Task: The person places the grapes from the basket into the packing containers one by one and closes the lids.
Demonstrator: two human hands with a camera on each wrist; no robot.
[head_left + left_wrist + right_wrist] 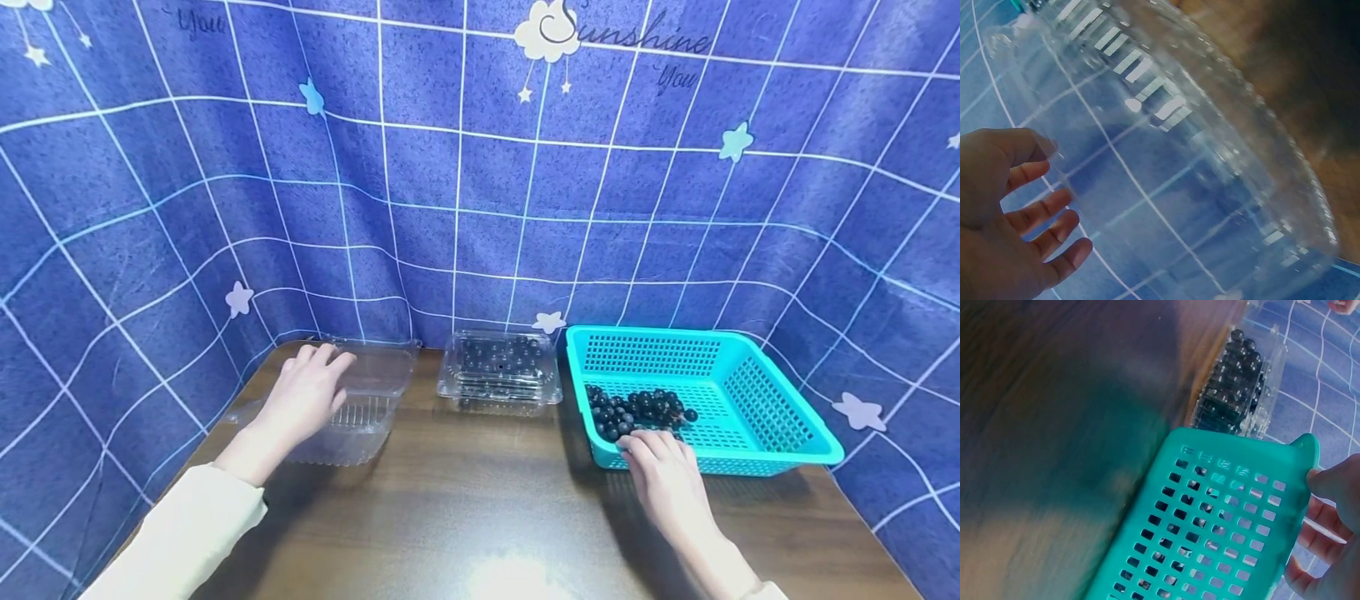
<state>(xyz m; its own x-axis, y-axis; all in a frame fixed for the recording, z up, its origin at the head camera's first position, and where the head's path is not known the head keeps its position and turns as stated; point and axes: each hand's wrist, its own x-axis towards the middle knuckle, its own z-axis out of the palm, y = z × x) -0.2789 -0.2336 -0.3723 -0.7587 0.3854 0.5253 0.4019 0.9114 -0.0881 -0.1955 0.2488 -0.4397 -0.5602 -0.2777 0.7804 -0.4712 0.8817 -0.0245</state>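
Observation:
My left hand (309, 392) reaches over the left side of a clear plastic clamshell box (352, 442) with its lid raised. In the left wrist view, its loosely bent fingers (1054, 231) are spread at the box's see-through edge, with the thumb beside it. My right hand (663, 479) holds the rim of a turquoise plastic basket (757, 458) at its near left part. Its thumb lies at the rim's corner in the right wrist view, and the fingertips are partly hidden by the rim. Black grapes (652, 407) lie inside the basket, gathered toward its left.
A closed clear box (501, 367) of dark grapes stands at the back between the open box and the basket. Under everything is a brown wooden table (480, 492). A blue gridded curtain (480, 183) hangs around its back and sides.

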